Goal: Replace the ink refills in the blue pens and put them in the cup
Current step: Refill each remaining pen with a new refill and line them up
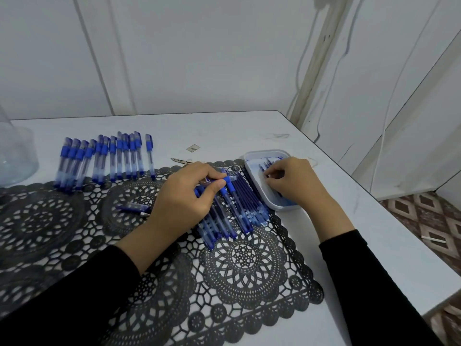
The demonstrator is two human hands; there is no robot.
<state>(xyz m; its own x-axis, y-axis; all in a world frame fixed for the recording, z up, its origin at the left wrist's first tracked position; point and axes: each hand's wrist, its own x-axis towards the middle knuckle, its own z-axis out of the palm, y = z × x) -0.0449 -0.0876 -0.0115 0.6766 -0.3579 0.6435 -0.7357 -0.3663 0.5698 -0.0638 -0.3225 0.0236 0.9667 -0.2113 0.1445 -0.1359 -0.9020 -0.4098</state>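
My left hand [184,196] grips a blue pen [228,180] by its barrel above a pile of blue pens and dark refills [234,211] on the black lace mat. My right hand [294,182] reaches into a white tray [252,176] of blue refills, its fingers curled on one of them. A row of several capped blue pens [104,158] lies at the back left. A clear cup [15,156] stands at the far left edge. One loose pen part [133,207] lies left of my left hand.
The black lace mat [174,283] covers the front of the white table [224,131]. A small metal piece [180,160] and a tag [193,147] lie behind the mat. The table's right edge [389,211] drops to a patterned floor. A wall stands close behind.
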